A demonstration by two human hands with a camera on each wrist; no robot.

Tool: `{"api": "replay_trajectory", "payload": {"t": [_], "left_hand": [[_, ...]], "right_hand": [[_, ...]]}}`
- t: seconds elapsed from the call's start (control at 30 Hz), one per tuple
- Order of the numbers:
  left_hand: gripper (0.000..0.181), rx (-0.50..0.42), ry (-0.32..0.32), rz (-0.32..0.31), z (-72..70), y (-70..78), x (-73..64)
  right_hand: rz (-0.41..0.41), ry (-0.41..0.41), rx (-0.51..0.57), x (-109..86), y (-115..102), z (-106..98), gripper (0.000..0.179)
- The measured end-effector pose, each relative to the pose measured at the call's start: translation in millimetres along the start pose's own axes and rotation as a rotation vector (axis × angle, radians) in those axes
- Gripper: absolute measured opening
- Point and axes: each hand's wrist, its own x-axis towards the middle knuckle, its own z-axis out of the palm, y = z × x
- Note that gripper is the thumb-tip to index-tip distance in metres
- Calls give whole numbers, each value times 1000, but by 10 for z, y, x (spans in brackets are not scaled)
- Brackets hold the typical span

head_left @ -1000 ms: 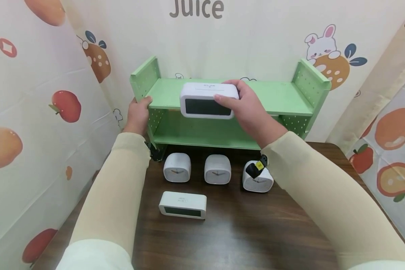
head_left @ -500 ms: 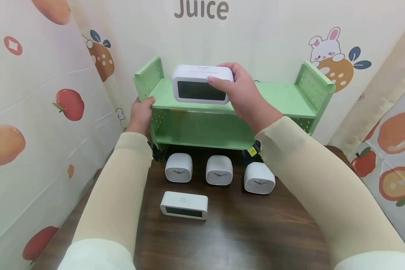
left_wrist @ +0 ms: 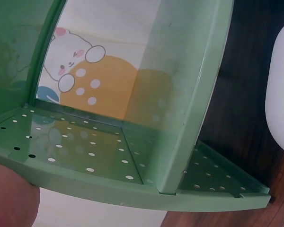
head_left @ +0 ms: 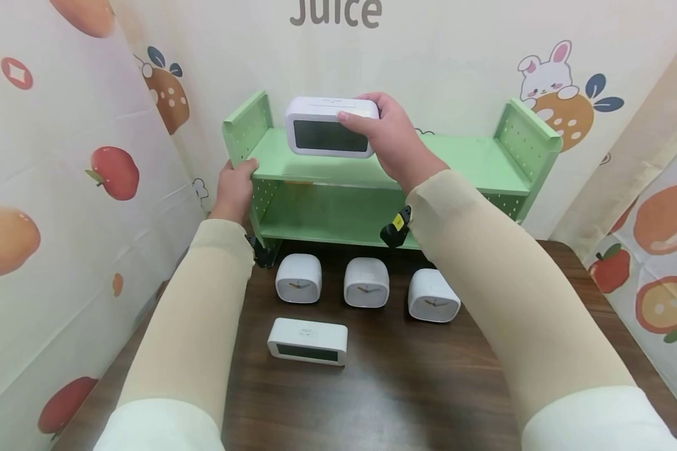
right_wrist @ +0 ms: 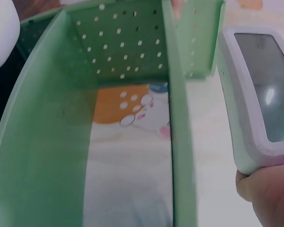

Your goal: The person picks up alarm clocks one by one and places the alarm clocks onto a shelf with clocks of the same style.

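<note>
My right hand [head_left: 385, 130] grips a white digital clock [head_left: 328, 127] with a dark screen by its right end, at the left part of the green shelf's [head_left: 474, 164] top board. The wrist view shows the same clock [right_wrist: 258, 94] beside the shelf's perforated side panel [right_wrist: 128, 40]. My left hand [head_left: 234, 188] holds the shelf's left side panel, thumb on its front edge. A second white digital clock [head_left: 308, 341] lies on the dark wooden table [head_left: 406, 388]. Three small white square analog clocks [head_left: 298, 279] [head_left: 366, 283] [head_left: 433, 295] stand in a row in front of the shelf.
Fruit-printed cloth walls [head_left: 62, 188] close in the left, back and right sides. The shelf's lower board [head_left: 338, 219] holds nothing. In the left wrist view the green shelf [left_wrist: 189, 94] fills the frame, with a white clock edge [left_wrist: 280, 90] at the right.
My right hand has lifted the digital clock up and back, from in front of the shelf edge to over the top board's left part. The left hand has stayed on the side panel.
</note>
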Motion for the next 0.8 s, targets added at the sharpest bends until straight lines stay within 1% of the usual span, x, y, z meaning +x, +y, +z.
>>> {"api": "replay_trajectory", "payload": {"t": [0.17,0.37,0.6,0.73,0.8], "left_hand": [[56,-20,5,-4,-17,8,-5],[54,-58,-2,-16,16,8,-1],[54,-23,-5,16,16,-21,31],[54,-16,4,18,20,-28,34],[55,-15,6,20,22,-31,32]], "right_hand": [[46,21,-26,152,89,-36,45],[104,54,-81,280,206,-94,51],[135,60,-136,331,294,-146,55],[138,46,-146,347,330,-142,56],[143,43,-130,360,339,-140,56]]}}
